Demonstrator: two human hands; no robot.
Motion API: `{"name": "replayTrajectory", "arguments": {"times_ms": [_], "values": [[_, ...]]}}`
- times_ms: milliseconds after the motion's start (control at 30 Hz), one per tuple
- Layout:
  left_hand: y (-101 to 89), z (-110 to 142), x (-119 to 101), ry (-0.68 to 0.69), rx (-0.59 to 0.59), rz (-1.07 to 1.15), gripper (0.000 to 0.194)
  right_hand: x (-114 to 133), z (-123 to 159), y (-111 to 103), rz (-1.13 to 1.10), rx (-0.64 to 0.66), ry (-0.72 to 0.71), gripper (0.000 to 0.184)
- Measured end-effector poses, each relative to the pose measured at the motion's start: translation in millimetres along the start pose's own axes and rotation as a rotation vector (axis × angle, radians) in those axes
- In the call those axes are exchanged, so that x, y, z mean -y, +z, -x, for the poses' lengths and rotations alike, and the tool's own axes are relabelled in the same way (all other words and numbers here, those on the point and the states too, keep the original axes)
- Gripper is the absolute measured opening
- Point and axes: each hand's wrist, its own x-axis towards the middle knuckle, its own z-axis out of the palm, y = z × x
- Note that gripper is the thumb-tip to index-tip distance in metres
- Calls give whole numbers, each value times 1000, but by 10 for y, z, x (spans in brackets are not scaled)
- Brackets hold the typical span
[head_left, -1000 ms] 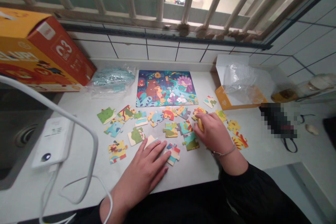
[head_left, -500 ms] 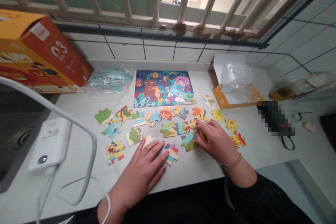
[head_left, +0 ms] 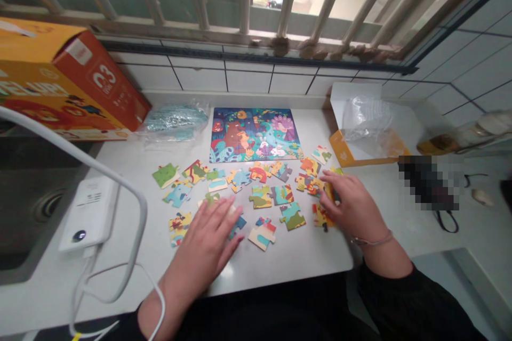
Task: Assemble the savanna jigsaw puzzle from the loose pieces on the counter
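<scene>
My left hand point(head_left: 212, 234) lies flat with fingers stretched, partly covering a green puzzle piece point(head_left: 210, 198) and a blue one point(head_left: 239, 225). Just right of it is a beige, blue and red puzzle piece point(head_left: 263, 233). My right hand point(head_left: 354, 208) is closed in a pinch on a yellow puzzle piece point(head_left: 329, 192), held tilted and mostly hidden by the fingers. Close to those fingertips are an orange-and-yellow piece point(head_left: 308, 183) and a yellow-red piece point(head_left: 321, 216). More loose pieces, such as a green one point(head_left: 166, 175), are spread between and beyond the hands.
Behind the pieces lies an assembled animal puzzle point(head_left: 256, 136). A plastic bag point(head_left: 174, 121) and a large orange box point(head_left: 96, 85) stand left. At right is an open box point(head_left: 368, 154) with clear plastic. A white device point(head_left: 88, 213) and cable point(head_left: 140, 224) lie near the sink point(head_left: 24, 272).
My right hand has moved right with the yellow puzzle piece, and a yellow-red piece now shows beside it. My left hand has slid left, uncovering more of the beige, blue and red piece.
</scene>
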Motion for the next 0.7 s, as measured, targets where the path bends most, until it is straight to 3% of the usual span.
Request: {"name": "replayTrajectory", "arguments": {"times_ms": [133,233,333,500,600,700], "values": [[-35,-31,421,-341,-40,-126,67,-452,224,-217,141,-82,144,35],[-8,-23,590,-501,34,-161,79,-785,438,-366,236,-120,258,34],[41,18,608,-526,79,-149,83,-1052,666,-486,315,-136,405,35],[89,68,631,-473,16,-153,81,-1341,952,-483,372,-116,596,42],[94,61,666,-437,-1,-157,80,-1385,988,-370,279,-56,551,45],[87,43,664,-435,-13,-142,80,-1249,911,-244,258,-79,445,46]]}}
